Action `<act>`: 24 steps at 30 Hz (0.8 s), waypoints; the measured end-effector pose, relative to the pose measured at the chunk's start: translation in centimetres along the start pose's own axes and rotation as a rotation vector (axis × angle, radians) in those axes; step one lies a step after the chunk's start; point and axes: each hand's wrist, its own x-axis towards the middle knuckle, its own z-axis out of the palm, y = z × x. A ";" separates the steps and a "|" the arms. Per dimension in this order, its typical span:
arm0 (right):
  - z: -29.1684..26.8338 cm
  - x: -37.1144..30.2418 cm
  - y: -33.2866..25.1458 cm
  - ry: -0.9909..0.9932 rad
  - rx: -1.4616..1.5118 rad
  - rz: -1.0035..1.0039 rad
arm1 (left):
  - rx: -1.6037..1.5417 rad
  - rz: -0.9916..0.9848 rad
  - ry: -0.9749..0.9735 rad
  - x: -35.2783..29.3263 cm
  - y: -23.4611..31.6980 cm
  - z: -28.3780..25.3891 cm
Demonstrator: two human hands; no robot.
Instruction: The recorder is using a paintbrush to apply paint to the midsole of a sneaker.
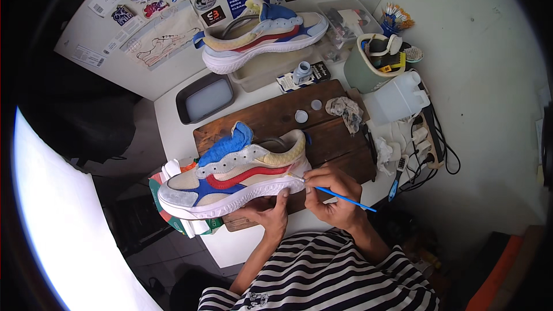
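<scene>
Cream mesh, red and blue suede panels and a thick white sole make up the sneaker (236,175) you are working on, lying on the wooden board (322,132) with its long axis running from toe, far to the left of your fingers, to heel, right at your fingertips. Your right hand (331,196) is the nearer one to the work: its fingers are pinched closed around a thin blue-handled brush (340,196), the tip touching the sneaker's heel edge just left of your fingertips, the handle trailing away to the lower right. Your left hand (268,213) sits under the sole near the heel, fingers curled up against the white rubber, steadying it from below.

Just beyond your fingers, on the dark grained board, lie two small round caps (308,110) and a crumpled stained rag (345,109). Further out, the matching second sneaker (262,34) rests on a clear plastic tub (271,69), with a small grey bottle (302,72) just beside it and a dark rectangular tray (204,98) to its left. To the right of your brush hand stand a pale green pot (360,69) crowded with tools and a translucent plastic jug (397,98), with black cables (438,150) trailing past. Folded cloths (178,196) sit under the toe.
</scene>
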 end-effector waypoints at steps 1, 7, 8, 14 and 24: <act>0.1 0.0 -0.2 -0.024 0.037 0.002 | 0.011 -0.029 -0.013 0.0 -0.1 -0.1; 0.3 0.0 0.3 -0.027 0.012 0.003 | 0.028 0.205 -0.108 0.4 -0.7 -0.5; 0.1 0.0 0.5 -0.027 0.011 0.002 | 0.028 0.205 -0.109 0.3 -0.6 -0.4; -0.3 -0.4 0.8 0.022 -0.017 0.043 | -0.079 0.014 -0.098 0.2 -0.3 -0.1; -0.2 -0.8 1.7 0.068 0.072 0.104 | -0.047 0.008 -0.046 0.2 -0.2 -0.1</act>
